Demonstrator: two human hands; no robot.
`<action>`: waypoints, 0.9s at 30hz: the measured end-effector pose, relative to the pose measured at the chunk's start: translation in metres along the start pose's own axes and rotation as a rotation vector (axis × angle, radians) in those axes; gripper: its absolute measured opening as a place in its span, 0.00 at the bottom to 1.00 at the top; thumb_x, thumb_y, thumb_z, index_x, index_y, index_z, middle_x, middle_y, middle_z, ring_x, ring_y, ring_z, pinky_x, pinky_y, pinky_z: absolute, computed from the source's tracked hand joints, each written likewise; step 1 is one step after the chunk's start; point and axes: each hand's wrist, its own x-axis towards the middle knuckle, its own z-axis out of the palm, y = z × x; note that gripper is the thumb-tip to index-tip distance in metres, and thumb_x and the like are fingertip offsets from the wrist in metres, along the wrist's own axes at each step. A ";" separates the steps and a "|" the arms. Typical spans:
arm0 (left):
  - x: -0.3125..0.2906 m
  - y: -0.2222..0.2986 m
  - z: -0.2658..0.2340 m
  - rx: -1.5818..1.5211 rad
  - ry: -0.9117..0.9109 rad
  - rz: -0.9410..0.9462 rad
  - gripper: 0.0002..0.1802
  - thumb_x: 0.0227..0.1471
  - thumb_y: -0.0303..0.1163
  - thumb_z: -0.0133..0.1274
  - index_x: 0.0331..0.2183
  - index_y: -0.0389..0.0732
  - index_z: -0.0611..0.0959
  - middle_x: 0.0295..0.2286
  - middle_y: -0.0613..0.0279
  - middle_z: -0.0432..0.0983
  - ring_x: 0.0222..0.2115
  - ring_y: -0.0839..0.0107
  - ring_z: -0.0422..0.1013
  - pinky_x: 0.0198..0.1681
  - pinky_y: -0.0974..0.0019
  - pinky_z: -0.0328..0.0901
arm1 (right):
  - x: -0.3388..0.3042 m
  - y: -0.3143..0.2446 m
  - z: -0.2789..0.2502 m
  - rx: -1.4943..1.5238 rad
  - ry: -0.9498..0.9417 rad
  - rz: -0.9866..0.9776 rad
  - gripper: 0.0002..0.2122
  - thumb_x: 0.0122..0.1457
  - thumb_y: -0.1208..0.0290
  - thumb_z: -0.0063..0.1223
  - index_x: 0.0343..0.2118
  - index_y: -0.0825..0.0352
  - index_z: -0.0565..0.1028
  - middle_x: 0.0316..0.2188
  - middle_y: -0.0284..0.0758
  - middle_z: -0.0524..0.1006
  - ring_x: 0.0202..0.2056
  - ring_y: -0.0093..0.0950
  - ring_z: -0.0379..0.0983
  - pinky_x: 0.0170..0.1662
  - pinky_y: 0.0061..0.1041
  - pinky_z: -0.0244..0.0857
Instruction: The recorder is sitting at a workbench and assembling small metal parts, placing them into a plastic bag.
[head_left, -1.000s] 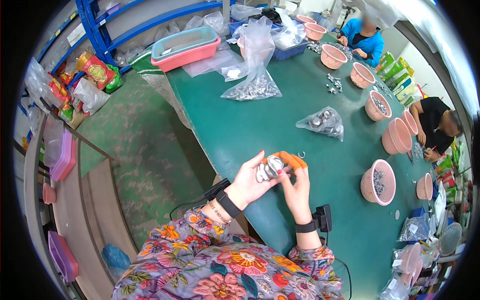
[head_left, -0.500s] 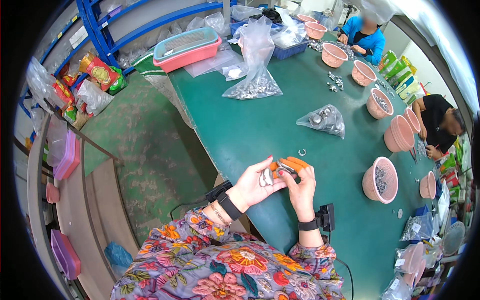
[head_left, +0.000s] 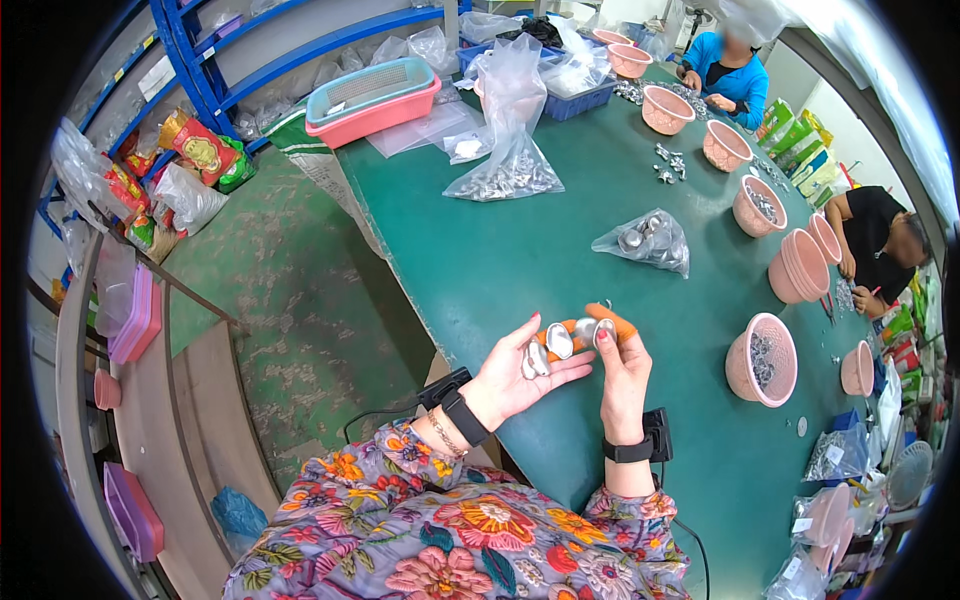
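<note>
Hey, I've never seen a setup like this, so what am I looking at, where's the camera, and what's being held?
There's no robot here: these are a person's own bare hands, with orange covers on some fingers. A wide fisheye camera worn on the head looks down, so straight edges bend near the rim.

The left hand is turned palm up, with several shiny metal pieces resting on it. The right hand holds another piece between thumb and finger.

On the green table lie a small clear bag and a larger clear bag, both with metal parts inside, plus pink baskets. Across it are a person in blue and a person in black.
</note>
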 end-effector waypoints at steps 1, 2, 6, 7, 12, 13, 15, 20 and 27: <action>0.003 -0.002 -0.002 -0.010 -0.035 -0.005 0.27 0.63 0.45 0.38 0.50 0.29 0.67 0.50 0.40 0.65 0.54 0.46 0.62 0.61 0.46 0.54 | -0.001 0.003 -0.001 -0.001 0.005 -0.003 0.11 0.60 0.72 0.53 0.44 0.70 0.77 0.41 0.33 0.77 0.42 0.21 0.70 0.48 0.22 0.63; 0.005 -0.004 -0.003 -0.021 -0.068 -0.011 0.28 0.63 0.46 0.37 0.51 0.30 0.66 0.50 0.40 0.65 0.54 0.45 0.61 0.61 0.46 0.54 | -0.003 0.011 -0.003 -0.188 0.017 -0.065 0.11 0.58 0.73 0.54 0.43 0.67 0.77 0.40 0.34 0.76 0.41 0.21 0.70 0.46 0.22 0.63; 0.009 -0.005 -0.012 -0.048 -0.060 -0.015 0.29 0.63 0.47 0.36 0.52 0.30 0.65 0.50 0.41 0.65 0.53 0.48 0.63 0.60 0.45 0.54 | -0.001 0.008 0.000 -0.734 -0.002 -0.291 0.14 0.51 0.78 0.58 0.42 0.60 0.79 0.39 0.33 0.75 0.38 0.27 0.66 0.43 0.24 0.63; 0.009 -0.004 -0.014 -0.073 -0.098 -0.023 0.28 0.63 0.47 0.35 0.52 0.31 0.66 0.50 0.41 0.66 0.53 0.49 0.64 0.60 0.45 0.55 | 0.000 0.008 -0.001 -0.820 0.000 -0.393 0.14 0.50 0.78 0.59 0.42 0.60 0.79 0.38 0.32 0.75 0.39 0.29 0.65 0.44 0.25 0.63; 0.010 -0.003 -0.012 -0.050 -0.135 0.019 0.27 0.64 0.46 0.35 0.51 0.32 0.68 0.49 0.43 0.68 0.51 0.51 0.66 0.60 0.46 0.56 | 0.004 0.005 -0.007 -0.789 -0.020 -0.283 0.14 0.49 0.77 0.59 0.41 0.60 0.79 0.38 0.31 0.76 0.40 0.31 0.65 0.46 0.27 0.61; 0.010 -0.002 -0.012 -0.075 -0.146 0.010 0.26 0.64 0.45 0.36 0.50 0.32 0.68 0.48 0.43 0.68 0.50 0.51 0.66 0.60 0.46 0.56 | 0.004 0.005 -0.008 -0.799 -0.037 -0.305 0.15 0.49 0.77 0.59 0.42 0.60 0.79 0.39 0.32 0.76 0.40 0.31 0.65 0.47 0.27 0.61; 0.011 -0.002 -0.010 -0.094 -0.167 -0.002 0.25 0.64 0.44 0.36 0.50 0.32 0.69 0.48 0.43 0.68 0.50 0.51 0.66 0.59 0.45 0.57 | 0.005 0.003 -0.011 -0.810 -0.048 -0.338 0.15 0.49 0.76 0.60 0.42 0.60 0.79 0.40 0.32 0.76 0.40 0.31 0.65 0.47 0.27 0.61; 0.007 0.008 -0.024 -0.045 -0.090 0.027 0.20 0.61 0.42 0.44 0.45 0.34 0.74 0.45 0.44 0.72 0.47 0.51 0.69 0.50 0.51 0.67 | 0.026 -0.021 -0.027 -0.655 0.084 -0.361 0.16 0.55 0.73 0.56 0.48 0.65 0.74 0.44 0.35 0.75 0.44 0.27 0.68 0.50 0.26 0.60; -0.018 0.031 -0.032 -0.029 0.021 0.048 0.12 0.57 0.34 0.49 0.39 0.36 0.77 0.38 0.47 0.75 0.39 0.51 0.73 0.38 0.57 0.73 | 0.103 -0.045 -0.099 -1.155 0.325 -0.539 0.17 0.61 0.75 0.47 0.53 0.69 0.68 0.48 0.42 0.73 0.48 0.38 0.68 0.52 0.30 0.60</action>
